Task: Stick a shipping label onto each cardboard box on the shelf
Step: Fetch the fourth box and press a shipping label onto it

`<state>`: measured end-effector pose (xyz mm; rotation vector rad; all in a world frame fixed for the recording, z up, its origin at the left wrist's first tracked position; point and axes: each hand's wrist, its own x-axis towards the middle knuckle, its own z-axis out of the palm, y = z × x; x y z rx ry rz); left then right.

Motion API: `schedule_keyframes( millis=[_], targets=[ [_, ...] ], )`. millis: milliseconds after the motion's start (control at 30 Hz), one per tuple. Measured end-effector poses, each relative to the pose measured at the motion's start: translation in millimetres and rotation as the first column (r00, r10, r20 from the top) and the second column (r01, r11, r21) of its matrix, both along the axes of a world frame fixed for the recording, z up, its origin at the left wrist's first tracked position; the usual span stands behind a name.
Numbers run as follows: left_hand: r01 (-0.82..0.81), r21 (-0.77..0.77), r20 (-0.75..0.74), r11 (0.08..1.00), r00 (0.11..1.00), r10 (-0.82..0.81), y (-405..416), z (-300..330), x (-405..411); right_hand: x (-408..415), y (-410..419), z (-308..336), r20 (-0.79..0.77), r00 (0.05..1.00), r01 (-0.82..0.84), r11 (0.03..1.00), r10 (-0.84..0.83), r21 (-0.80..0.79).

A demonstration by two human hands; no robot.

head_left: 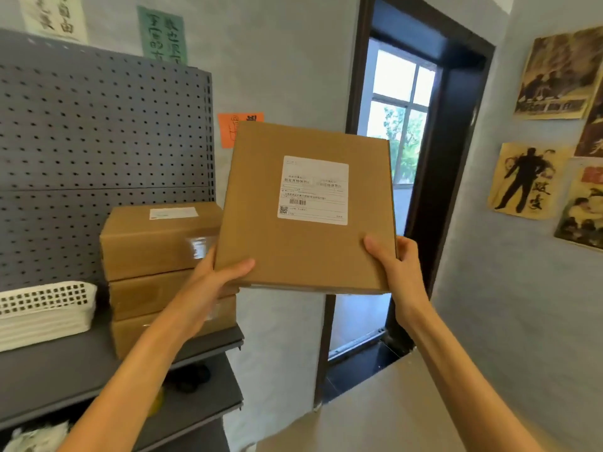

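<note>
Pegboard shelf unit [98, 380]: grey metal, its deck lying left of and below both sets of fingers; the perforated back panel rises behind the stack.
Stack of cardboard boxes [156, 256]: three brown boxes piled on the shelf deck, just behind the left fingers. The top one carries a white label on its upper face; I cannot tell whether the two lower ones are labelled.
Flat cardboard box [303, 230]: held up in the air, right of the stack and clear of the shelf, broad face tilted toward the camera.
White basket [42, 308]: on the deck, well left of the left fingers.
Shipping label [313, 190]: stuck near the centre of the held box's face, above and between the two thumbs; it looks flat and square to the edges.
Left hand [212, 282]: thumb pressed on the box's lower-left face, other fingers hidden underneath, pinching that corner.
Right hand [388, 265]: thumb on the lower-right face, fingers wrapped behind the edge, pinching likewise.
Progress: this box appears done and probably goes back on the shelf.
Risk: the grip sits only on the near edge, so the far end could droop or slip. Setting the box down blind could nudge the stack off the deck's right end, which lies close by.
</note>
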<state>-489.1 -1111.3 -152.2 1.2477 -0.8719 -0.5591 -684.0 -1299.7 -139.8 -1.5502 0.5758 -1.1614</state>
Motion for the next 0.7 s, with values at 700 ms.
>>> schedule_keyframes(
  millis=[700],
  targets=[
    [-0.593, -0.057, 0.272, 0.803, 0.765, 0.584, 80.7, 30.5, 58.0, 166.4, -0.8, 29.7, -0.055, 0.787, -0.617, 0.785, 0.614, -0.052]
  ],
)
